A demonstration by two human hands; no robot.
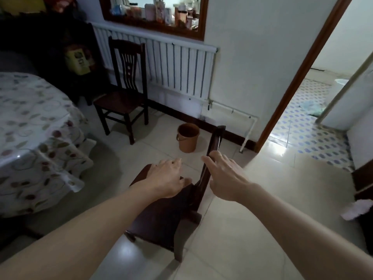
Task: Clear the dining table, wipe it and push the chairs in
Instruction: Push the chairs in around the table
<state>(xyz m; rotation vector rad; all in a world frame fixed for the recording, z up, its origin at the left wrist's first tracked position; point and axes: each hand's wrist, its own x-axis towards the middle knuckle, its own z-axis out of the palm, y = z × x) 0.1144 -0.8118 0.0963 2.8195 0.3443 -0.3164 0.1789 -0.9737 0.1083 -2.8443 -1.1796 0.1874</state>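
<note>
On the tiled floor (232,229) at frame centre, head view: dark wooden chair (161,215) seen from above, seat toward the table, backrest on the right side, top rail running up toward the bucket. Left hand (167,178) palm-down over the seat's front part, fingers loosely spread and relaxed, thumb resting near the seat's rear; can't tell if the fingertips curl over the seat edge. Right hand (224,176) at the chair's backrest, fingers extended and slightly apart, index finger lying along the top rail, not wrapped around it; contact looks light, can't tell how firm. Both forearms bare, reaching in from the bottom corners.

Dining table (30,126) at left, covered with a floral plastic cloth hanging over the edge; near the chair but apart from it. Second dark chair (123,91) stands farther back against the white radiator (177,69), apart from the table. Brown bucket (188,137) on the floor just beyond the near chair's top rail. Wood-framed window (155,15) above the radiator, with jars and containers on its sill, blurred. Open doorway (302,77) at right shows a patterned floor beyond. White crumpled item (357,209) at the right edge, too unclear to identify.
</note>
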